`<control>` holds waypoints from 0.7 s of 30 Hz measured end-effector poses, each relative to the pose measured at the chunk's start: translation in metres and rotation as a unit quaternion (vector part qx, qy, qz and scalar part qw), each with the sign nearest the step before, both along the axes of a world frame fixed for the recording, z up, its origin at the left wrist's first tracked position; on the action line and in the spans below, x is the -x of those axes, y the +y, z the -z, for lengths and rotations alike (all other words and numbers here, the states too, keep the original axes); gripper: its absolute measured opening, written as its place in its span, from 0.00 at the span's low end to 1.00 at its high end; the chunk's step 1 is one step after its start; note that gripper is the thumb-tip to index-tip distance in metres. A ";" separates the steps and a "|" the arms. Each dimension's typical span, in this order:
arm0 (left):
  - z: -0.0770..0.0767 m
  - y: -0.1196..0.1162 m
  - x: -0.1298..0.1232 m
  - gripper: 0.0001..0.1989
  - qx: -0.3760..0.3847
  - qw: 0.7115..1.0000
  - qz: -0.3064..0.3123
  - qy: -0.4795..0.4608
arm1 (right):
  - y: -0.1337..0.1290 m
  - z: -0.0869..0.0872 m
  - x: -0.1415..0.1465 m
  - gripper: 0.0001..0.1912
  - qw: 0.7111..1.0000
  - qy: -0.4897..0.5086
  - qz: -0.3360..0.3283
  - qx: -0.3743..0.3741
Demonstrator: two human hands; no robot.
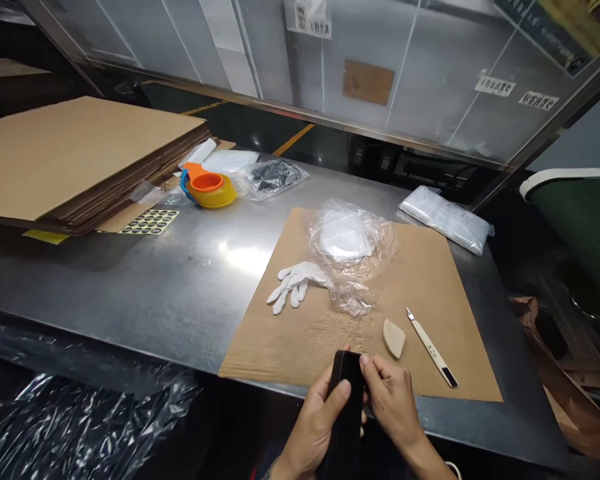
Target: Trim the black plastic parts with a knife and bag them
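Note:
My left hand (315, 420) grips a long, flat black piece with rounded corners (347, 417), its thumb lying along the front face. At the upper right corner of that piece, my right hand (393, 400) pinches the edge between thumb and fingers. Both hands are at the near edge of the cardboard sheet (440, 280). Just beyond my right hand lie a tan wedge-shaped pad (394, 339) and a craft knife (433, 349) with a pale handle marked A26. A white glove (300, 283) rests farther off, touching a clear plastic bag (347, 237) with white contents.
On the metal table (180, 287), a cardboard stack (90, 160) stands left, near round black stickers (150, 222) and an orange-and-yellow tape dispenser (210, 187). A bag of dark items (273, 177) lies behind; a wrapped clear packet (447, 217) lies right. A translucent panel (260, 60) rises beyond.

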State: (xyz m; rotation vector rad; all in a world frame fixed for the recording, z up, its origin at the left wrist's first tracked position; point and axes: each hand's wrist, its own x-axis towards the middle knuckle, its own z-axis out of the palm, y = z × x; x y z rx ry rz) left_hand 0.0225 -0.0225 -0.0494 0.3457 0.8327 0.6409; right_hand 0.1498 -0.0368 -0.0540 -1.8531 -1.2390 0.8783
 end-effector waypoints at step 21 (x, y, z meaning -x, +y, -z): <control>0.103 0.065 -0.044 0.23 -0.505 0.735 -0.092 0.443 | 0.252 0.033 -0.064 0.14 0.957 -0.227 -0.180 -0.036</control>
